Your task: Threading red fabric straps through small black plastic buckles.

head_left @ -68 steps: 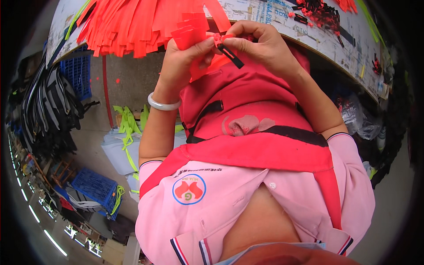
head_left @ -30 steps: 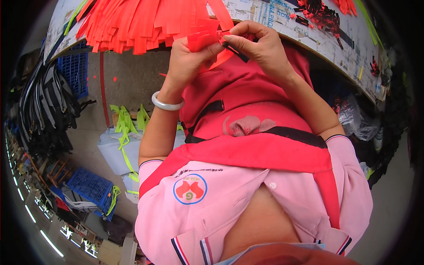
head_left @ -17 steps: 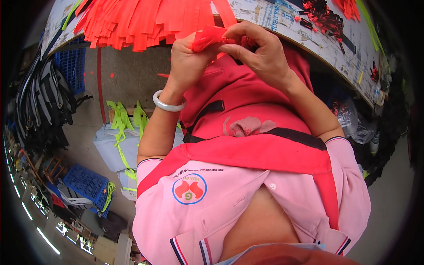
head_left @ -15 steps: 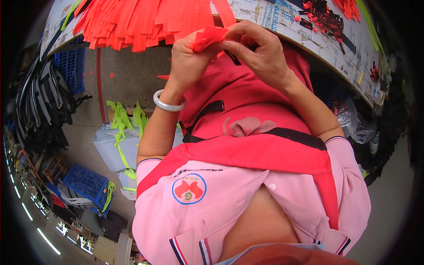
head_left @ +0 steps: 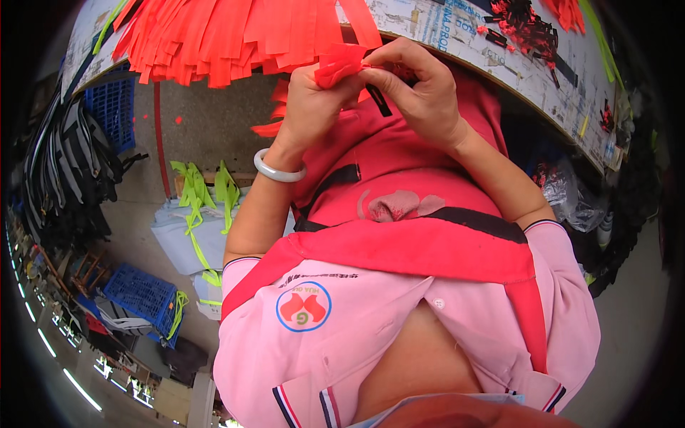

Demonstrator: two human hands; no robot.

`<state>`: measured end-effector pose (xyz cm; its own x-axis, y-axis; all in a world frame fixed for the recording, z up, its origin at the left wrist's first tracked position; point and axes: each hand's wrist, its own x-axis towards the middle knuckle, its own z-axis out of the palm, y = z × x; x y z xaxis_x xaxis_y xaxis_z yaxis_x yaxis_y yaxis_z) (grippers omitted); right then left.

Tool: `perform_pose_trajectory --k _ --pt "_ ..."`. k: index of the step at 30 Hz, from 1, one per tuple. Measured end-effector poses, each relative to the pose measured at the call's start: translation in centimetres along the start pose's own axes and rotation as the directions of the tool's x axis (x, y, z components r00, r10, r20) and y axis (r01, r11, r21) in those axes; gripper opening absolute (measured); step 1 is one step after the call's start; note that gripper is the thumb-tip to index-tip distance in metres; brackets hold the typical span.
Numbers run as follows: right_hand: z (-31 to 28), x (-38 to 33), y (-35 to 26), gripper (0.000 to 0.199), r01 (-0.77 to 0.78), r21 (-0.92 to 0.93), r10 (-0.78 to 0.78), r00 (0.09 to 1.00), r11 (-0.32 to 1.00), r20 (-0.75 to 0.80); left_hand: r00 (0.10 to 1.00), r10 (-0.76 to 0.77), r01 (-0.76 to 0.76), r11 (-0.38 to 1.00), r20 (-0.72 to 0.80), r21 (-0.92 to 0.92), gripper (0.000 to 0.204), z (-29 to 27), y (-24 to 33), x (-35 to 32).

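Your left hand [head_left: 308,107] and right hand [head_left: 421,96] meet at the edge of the worktable [head_left: 499,64], both pinched shut on a folded orange-red strap [head_left: 340,63] held between thumbs and fingertips just above your red apron [head_left: 399,171]. A small black strip [head_left: 379,100] hangs below your right fingers, though whether they grip it or it is fixed to the strap is hard to tell from this angle. A pale bangle [head_left: 280,170] circles your left wrist, a heap of orange-red straps [head_left: 235,32] lies on the table just beyond your hands, and neon-yellow straps [head_left: 203,196] trail over bundles on the floor to your left.
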<state>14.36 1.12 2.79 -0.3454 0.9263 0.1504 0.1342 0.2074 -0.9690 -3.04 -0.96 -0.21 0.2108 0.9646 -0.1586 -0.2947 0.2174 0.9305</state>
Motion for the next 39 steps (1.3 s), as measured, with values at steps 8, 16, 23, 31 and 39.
perform_pose_trajectory --k 8,16,23,31,39 --pt "0.1 -0.4 0.6 0.011 0.070 0.014 -0.070 0.998 0.997 -0.010 0.996 0.071 -0.068 0.997 -0.061 0.047 0.013 1.0 0.0 -0.4" --pt "-0.1 -0.2 -0.8 0.011 0.063 0.002 -0.063 0.998 0.998 0.016 0.989 0.142 -0.139 0.987 -0.029 0.076 0.008 1.3 1.2 -0.1" --pt "-0.4 -0.3 -0.3 0.012 0.062 -0.028 -0.061 0.998 0.998 0.018 0.991 0.132 -0.129 0.989 -0.031 0.076 0.007 1.3 0.7 0.2" --pt "-0.4 -0.2 -0.8 0.013 -0.028 0.027 0.028 0.999 0.999 0.016 0.996 0.088 -0.089 0.994 0.018 0.061 0.008 1.0 0.7 0.2" --pt "0.1 -0.5 -0.4 0.012 -0.049 0.129 0.049 0.999 0.990 0.007 0.988 0.143 -0.129 0.969 -0.050 0.213 0.010 1.2 0.8 -0.3"
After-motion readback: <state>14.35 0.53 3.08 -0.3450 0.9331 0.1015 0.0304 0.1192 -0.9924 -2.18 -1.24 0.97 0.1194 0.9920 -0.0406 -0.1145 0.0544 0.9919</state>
